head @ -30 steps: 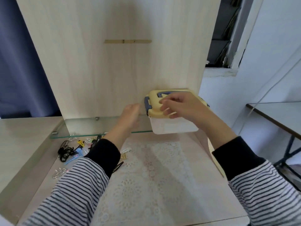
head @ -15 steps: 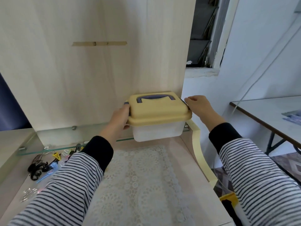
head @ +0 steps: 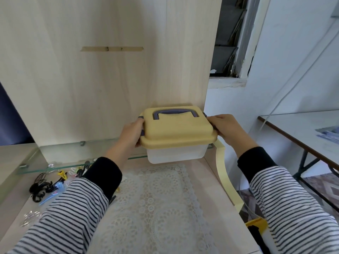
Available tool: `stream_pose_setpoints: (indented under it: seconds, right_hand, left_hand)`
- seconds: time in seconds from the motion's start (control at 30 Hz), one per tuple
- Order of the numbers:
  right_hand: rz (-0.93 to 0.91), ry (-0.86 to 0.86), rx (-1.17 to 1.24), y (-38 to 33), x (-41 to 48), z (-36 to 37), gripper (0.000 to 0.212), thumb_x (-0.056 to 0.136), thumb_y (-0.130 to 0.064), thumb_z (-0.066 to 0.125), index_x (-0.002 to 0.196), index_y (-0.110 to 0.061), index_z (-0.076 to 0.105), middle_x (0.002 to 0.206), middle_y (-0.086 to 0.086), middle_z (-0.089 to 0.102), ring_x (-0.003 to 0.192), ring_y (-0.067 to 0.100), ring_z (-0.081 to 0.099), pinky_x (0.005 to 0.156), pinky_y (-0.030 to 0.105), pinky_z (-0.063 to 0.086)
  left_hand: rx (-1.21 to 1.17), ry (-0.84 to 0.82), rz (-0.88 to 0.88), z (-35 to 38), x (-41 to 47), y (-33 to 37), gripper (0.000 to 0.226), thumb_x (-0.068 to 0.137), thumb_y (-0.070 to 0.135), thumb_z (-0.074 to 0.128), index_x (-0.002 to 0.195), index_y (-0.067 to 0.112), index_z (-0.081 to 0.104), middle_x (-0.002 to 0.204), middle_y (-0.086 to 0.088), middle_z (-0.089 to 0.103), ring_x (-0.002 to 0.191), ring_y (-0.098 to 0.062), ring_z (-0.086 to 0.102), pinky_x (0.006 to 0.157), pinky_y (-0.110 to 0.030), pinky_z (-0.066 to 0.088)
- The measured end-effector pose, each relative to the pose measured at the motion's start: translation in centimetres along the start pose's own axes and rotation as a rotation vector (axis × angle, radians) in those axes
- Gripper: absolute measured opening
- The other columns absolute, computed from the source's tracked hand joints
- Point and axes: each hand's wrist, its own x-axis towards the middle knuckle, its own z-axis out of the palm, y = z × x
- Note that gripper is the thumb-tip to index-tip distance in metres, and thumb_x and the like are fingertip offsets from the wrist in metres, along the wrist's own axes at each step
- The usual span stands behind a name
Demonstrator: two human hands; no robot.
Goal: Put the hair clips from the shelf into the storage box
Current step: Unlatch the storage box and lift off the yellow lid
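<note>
Head view: left sleeve [head: 73, 208] overlaps hair clips [head: 45, 186]; storage box [head: 176, 136] held

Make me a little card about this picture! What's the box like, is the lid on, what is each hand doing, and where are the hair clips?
Box: storage box, see-through body
Lid: yellow lid with a purple handle, on the box
Left hand: left hand grips the box's left side
Right hand: right hand grips the box's right side
Box place: at the right end of the glass shelf; resting or lifted, cannot tell
Hair clips: hair clips lie in a pile below the glass shelf, left of the lace mat
</note>
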Motion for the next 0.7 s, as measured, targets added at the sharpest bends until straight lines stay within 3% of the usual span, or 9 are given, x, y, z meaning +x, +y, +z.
stream_pose_setpoints:
  seconds: [0.1,0.33,0.5,0.7]
  right_hand:
    - [-0.011,-0.003,0.005,0.3,-1.7,-0.3,0.017,0.085,-0.014,0.064,0.08,0.002,0.066,0.062,0.007,0.052,0.057,0.017,0.048,0.057,0.025,0.046]
    - [-0.041,0.013,0.018,0.9,-5.6,-1.0,0.016,0.083,-0.016,0.066,0.083,0.0,0.067,0.062,0.003,0.057,0.055,0.014,0.053,0.058,0.025,0.047]
    - [-0.021,0.01,-0.032,1.8,-8.0,-1.1,0.022,0.082,-0.02,0.067,0.093,-0.001,0.068,0.077,0.008,0.063,0.062,0.016,0.058,0.06,0.027,0.05]
    - [0.004,0.005,-0.062,3.5,-9.8,-1.1,0.021,0.084,-0.019,0.065,0.095,-0.001,0.068,0.073,0.007,0.062,0.06,0.015,0.056,0.057,0.024,0.048]
  left_hand:
    - [-0.021,-0.016,0.01,-0.7,-1.1,-0.6,0.025,0.077,0.04,0.056,0.089,0.018,0.058,0.085,-0.01,0.057,0.079,-0.024,0.055,0.07,-0.037,0.046]
    - [-0.047,-0.046,0.049,-2.2,-4.1,-2.6,0.022,0.088,0.038,0.054,0.093,0.018,0.058,0.088,-0.01,0.057,0.077,-0.023,0.056,0.066,-0.033,0.046]
    - [-0.051,-0.055,0.046,-3.4,-6.2,-4.4,0.04,0.089,0.041,0.054,0.118,0.015,0.06,0.108,-0.008,0.067,0.095,-0.024,0.063,0.075,-0.037,0.052]
    - [-0.037,-0.062,-0.006,-3.8,-8.3,-6.7,0.036,0.092,0.041,0.052,0.117,0.016,0.059,0.115,-0.013,0.065,0.106,-0.029,0.063,0.083,-0.044,0.053]
